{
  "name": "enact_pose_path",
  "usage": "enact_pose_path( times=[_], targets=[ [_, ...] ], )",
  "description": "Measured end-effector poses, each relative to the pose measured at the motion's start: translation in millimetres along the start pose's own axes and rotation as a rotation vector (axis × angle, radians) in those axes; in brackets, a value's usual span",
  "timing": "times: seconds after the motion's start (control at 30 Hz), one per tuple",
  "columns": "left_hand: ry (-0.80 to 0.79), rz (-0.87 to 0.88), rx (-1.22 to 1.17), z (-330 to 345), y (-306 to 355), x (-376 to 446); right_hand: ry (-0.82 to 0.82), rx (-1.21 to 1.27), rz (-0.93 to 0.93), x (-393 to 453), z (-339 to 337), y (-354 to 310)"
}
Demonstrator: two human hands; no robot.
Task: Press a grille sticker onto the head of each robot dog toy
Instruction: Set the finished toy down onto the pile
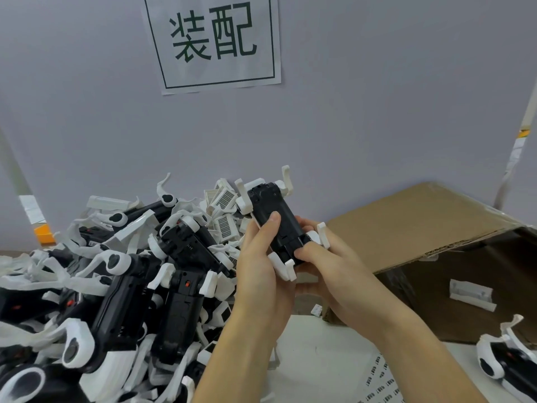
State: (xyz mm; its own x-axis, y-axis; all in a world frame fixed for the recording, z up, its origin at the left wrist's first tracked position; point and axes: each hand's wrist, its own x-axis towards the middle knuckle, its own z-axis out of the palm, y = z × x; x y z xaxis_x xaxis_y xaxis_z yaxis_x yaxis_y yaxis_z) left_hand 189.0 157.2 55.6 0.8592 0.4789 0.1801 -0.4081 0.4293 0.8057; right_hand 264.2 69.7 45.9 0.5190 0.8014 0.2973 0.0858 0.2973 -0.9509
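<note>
Both sets of fingers curl round one robot dog toy (276,225), black belly toward the camera: the left hand (261,266) grips its near side with the thumb laid along the body, and the right hand (328,266) pinches its lower end. Left of the fingers lies a pile of toys (130,280) on the counter (319,359); to their right lies an open cardboard box (421,228).

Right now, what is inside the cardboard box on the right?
Inside the cardboard box, lying open on its side, one white plastic part rests on the lower wall. The inside is dark, and the upper flap hides the far back, so anything more there cannot be seen.
</note>
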Motion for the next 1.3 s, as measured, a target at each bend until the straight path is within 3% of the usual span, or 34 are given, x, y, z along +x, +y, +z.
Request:
enact_pose_path(
  times=[0.17, 0.47, 0.6, 0.73, 0.8, 0.93, 1.07, 1.2, 1.3],
  targets=[
    [-0.012, 0.002, -0.016, -1, 1, 0, -0.052, -0.016, 0.023, -3, -1, -2],
    [-0.042, 0.033, -0.021, -1, 0, 1, 0.037, 0.054, 0.060, -2, 0, -2],
    [0.115, 0.024, -0.068, -3, 1, 7, 0.152, -0.027, 0.077, -4, -11, -9],
    [0.314, 0.164, 0.378, -10, 1, 14, 0.398, -0.286, -0.032, -8, -24, -20],
    [0.340, 0.198, 0.512, -13, -4, 12, 0.358, -0.383, -0.074, -10, -22, -23],
    [0.338, 0.235, 0.703, -6, -13, 9, 0.128, -0.492, -0.113, -9, -4, -19],
    [0.353, 0.315, 0.942, 4, -18, 7, 0.236, -0.504, -0.137, -3, -1, -7],
    [0.325, 0.398, 0.969, 11, -22, 5, 0.374, -0.420, -0.147, 0, -8, -2],
    [0.180, 0.342, 0.909, 9, -19, 3, 0.434, -0.317, -0.093, 3, -12, -1]
  ],
)
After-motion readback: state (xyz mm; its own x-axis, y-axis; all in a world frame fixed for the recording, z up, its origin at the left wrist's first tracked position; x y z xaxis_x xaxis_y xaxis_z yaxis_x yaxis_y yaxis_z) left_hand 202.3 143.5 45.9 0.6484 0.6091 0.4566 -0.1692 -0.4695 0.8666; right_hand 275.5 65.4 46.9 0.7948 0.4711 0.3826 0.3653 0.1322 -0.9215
